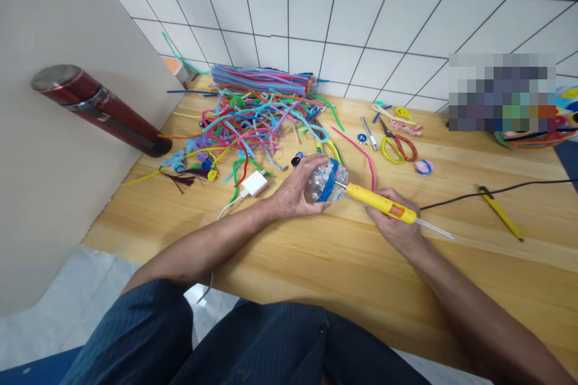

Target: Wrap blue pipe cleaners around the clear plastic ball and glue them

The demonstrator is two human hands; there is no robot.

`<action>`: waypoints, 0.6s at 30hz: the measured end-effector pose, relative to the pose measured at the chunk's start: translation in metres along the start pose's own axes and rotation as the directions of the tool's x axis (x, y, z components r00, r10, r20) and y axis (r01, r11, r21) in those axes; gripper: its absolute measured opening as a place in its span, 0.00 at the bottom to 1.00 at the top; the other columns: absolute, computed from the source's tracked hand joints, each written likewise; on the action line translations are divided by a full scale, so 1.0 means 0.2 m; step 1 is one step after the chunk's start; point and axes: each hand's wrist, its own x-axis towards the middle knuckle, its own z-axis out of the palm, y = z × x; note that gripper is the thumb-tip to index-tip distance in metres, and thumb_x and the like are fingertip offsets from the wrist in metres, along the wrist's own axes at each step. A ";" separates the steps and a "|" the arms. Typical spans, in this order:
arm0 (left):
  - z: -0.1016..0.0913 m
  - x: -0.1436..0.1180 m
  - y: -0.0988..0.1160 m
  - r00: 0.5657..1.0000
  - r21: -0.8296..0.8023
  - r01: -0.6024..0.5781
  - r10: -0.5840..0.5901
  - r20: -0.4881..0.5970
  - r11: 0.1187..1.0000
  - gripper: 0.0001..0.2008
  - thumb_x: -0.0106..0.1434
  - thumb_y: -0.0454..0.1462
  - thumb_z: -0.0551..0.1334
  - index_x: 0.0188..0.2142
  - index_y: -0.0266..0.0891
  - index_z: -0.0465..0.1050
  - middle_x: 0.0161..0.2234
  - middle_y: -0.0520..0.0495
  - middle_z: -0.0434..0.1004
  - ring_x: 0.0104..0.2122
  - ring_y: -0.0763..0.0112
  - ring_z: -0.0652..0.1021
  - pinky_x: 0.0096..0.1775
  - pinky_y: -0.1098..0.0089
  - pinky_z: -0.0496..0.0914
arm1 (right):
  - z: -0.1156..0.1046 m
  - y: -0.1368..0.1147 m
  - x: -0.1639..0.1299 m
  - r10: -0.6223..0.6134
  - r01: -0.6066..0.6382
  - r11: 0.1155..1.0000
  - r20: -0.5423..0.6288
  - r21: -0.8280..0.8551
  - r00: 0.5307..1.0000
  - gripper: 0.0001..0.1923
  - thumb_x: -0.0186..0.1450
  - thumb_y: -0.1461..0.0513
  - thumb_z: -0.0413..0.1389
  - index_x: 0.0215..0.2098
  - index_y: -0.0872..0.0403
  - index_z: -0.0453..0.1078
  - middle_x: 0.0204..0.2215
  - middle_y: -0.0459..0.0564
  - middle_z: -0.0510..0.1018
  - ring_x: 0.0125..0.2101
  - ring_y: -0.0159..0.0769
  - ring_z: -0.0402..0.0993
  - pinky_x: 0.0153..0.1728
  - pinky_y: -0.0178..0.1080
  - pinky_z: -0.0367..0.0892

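At the far left I see a dark red cylinder (97,107) with a silver cap lying tilted against the pale partition, its lower end resting at the table (316,264) edge; just right of it sits a small dark tassel (180,179) among curled blue scraps. Next comes the big heap of pipe cleaners (257,105), straight ones bundled at the back by the tiled wall and loose bent ones spilling forward; a white charger (254,183) lies at the heap's front edge, its cable trailing off the table towards my lap.

My left hand (298,189) is curled around a small glittery ball (321,180) ringed with a blue pipe cleaner, fingers over the top and thumb beneath, holding it just above the wood near the middle of the table. The metal tip of the yellow glue gun (382,203) touches the ball's right side; my right hand (397,225) is closed around the gun's body, a clear glue stick poking out behind it and a black cord running off to the right.

Behind the gun lies a pink pipe cleaner strand; further back are a utility knife (369,133) and yellow and red scissors (397,147); to the right a yellow pencil-like tool (501,212) lies alone, well apart.
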 end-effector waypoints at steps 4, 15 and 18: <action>0.00 0.00 0.00 1.000 -0.023 0.005 -0.005 -0.003 1.000 0.49 0.61 0.44 0.74 0.74 0.47 0.51 0.70 0.32 0.63 0.70 0.41 0.68 0.70 0.37 0.64 | 0.00 -0.01 0.01 -0.001 0.002 1.000 -0.020 0.020 1.000 0.07 0.66 0.56 0.65 0.36 0.50 0.76 0.22 0.43 0.79 0.19 0.34 0.72 0.21 0.37 0.67; 0.00 0.00 0.00 1.000 0.008 -0.003 0.003 -0.007 1.000 0.50 0.59 0.42 0.75 0.74 0.48 0.51 0.68 0.32 0.64 0.69 0.42 0.70 0.68 0.36 0.67 | -0.01 -0.02 0.02 0.004 -0.004 1.000 0.007 0.027 1.000 0.07 0.67 0.56 0.64 0.35 0.49 0.75 0.22 0.42 0.79 0.19 0.33 0.72 0.21 0.36 0.66; 0.01 0.00 0.00 1.000 0.020 -0.015 0.015 -0.014 1.000 0.49 0.60 0.43 0.75 0.74 0.47 0.51 0.68 0.31 0.65 0.69 0.42 0.70 0.68 0.37 0.68 | -0.01 -0.02 0.02 -0.009 0.009 1.000 0.005 0.026 1.000 0.06 0.67 0.56 0.64 0.35 0.49 0.75 0.22 0.42 0.78 0.19 0.33 0.72 0.21 0.36 0.66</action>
